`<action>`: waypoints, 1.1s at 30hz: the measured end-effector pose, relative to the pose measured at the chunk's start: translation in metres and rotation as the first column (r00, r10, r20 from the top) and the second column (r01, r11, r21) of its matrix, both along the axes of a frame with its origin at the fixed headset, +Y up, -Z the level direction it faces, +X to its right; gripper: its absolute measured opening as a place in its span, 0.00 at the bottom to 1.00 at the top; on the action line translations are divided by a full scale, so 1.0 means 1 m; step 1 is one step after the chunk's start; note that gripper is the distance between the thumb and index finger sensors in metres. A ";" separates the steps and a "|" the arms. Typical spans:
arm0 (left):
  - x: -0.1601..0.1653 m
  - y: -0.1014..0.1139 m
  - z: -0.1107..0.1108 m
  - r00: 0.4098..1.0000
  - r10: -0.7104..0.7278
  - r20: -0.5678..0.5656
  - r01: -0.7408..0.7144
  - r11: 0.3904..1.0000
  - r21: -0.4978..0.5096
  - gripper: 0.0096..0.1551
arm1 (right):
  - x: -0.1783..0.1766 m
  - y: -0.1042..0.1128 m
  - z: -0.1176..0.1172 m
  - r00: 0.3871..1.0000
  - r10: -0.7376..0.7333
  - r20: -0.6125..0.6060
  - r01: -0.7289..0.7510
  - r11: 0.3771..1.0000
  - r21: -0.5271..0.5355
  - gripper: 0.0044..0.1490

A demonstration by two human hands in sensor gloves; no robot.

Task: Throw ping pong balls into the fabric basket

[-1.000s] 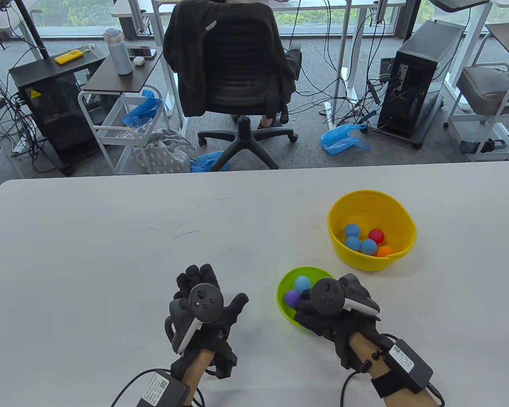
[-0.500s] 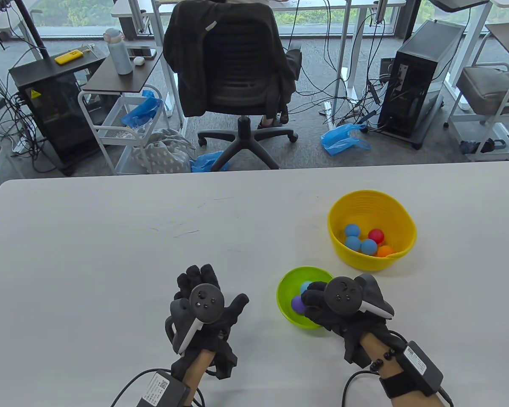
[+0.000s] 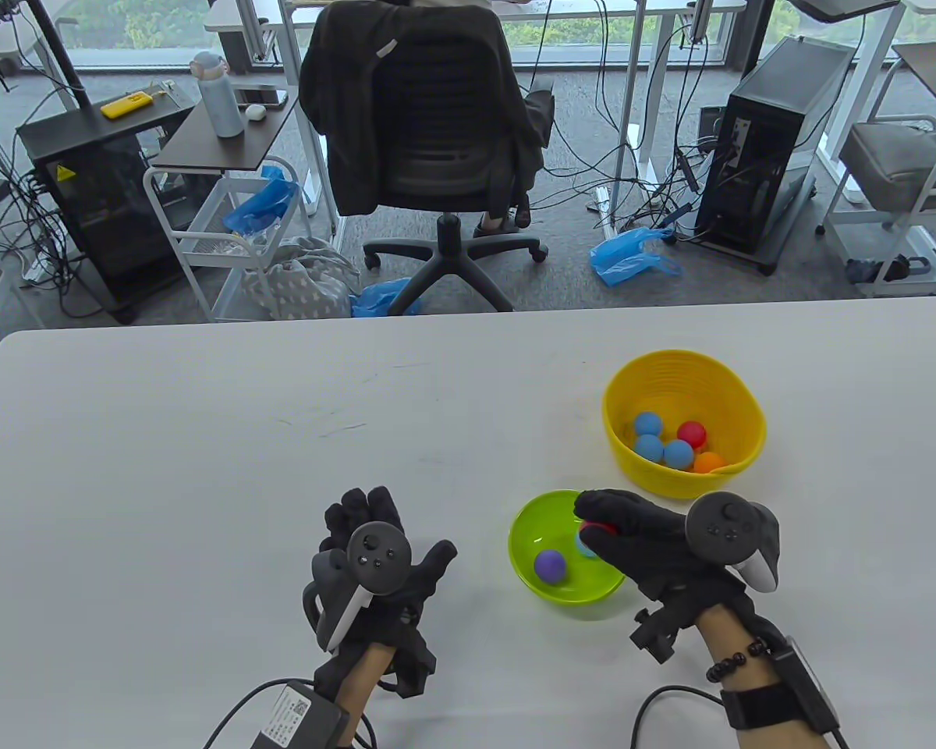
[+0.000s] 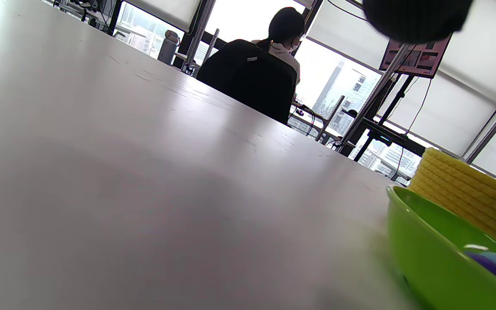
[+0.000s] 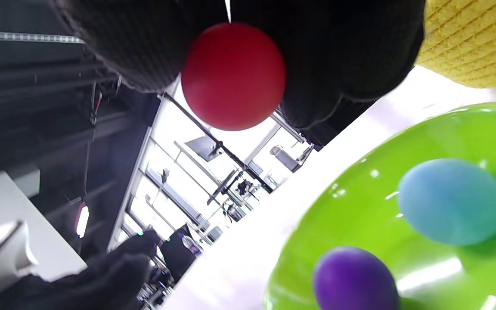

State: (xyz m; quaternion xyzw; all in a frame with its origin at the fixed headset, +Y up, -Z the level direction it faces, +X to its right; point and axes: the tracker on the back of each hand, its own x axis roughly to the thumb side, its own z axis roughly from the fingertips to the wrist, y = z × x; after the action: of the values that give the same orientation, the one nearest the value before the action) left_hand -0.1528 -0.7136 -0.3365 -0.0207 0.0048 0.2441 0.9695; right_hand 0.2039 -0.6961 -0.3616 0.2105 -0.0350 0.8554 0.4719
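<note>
Already the right hand (image 3: 655, 546) has a red ball (image 5: 233, 75) pinched between its gloved fingertips (image 5: 317, 64) above the green bowl (image 3: 524, 546), where a purple ball (image 3: 551, 565) and a pale blue ball (image 5: 452, 201) lie loose in the bottom. Beyond the bowl on the worktop (image 3: 203, 468) stands the yellow basket (image 3: 741, 406), its woven wall showing in both wrist views, with three blue balls, a red one and an orange one inside. The left hand (image 3: 374, 577) rests on the worktop well apart from both containers, fingers loosely spread and holding nothing. A ping pong ball is, by my judgement, very light, hollow and stiff, with a smooth skin that can slip against glove fabric, so a fingertip pinch across its middle, as seen in the right wrist view, suits it better than a hard squeeze, which might pop it sideways. Being so light and lively, it would likely bounce off other balls or the rim, so a soft, low lob toward the middle of the basket seems wise. The basket's soft wall should deaden a landing somewhat.
</note>
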 end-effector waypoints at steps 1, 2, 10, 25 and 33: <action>0.000 0.000 0.000 1.000 0.000 -0.001 0.000 1.000 0.000 0.63 | 0.004 0.000 -0.001 0.999 -0.048 0.005 0.048 0.999 -0.010 0.31; 0.000 0.000 0.000 1.000 0.001 -0.001 -0.001 1.000 -0.001 0.64 | 0.008 -0.001 -0.002 0.996 -0.084 0.013 0.084 0.996 -0.019 0.31; 0.000 0.000 0.000 1.000 0.001 0.001 -0.001 1.000 -0.003 0.63 | 0.037 -0.012 -0.010 0.920 -0.347 0.184 0.371 0.922 -0.114 0.33; 0.000 0.000 0.000 1.000 -0.003 -0.001 0.003 1.000 -0.007 0.64 | 0.092 -0.030 -0.015 0.627 -0.645 0.437 0.749 0.652 -0.114 0.43; 0.000 0.000 0.000 1.000 0.001 -0.001 -0.001 1.000 -0.005 0.64 | 0.096 -0.031 -0.015 0.592 -0.714 0.374 0.794 0.596 -0.119 0.57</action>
State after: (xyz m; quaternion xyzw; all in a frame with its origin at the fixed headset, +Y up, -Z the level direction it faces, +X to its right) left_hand -0.1527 -0.7138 -0.3368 -0.0231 0.0057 0.2445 0.9694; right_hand 0.2998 -0.7269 -0.3769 -0.0188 -0.0713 0.5876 0.8058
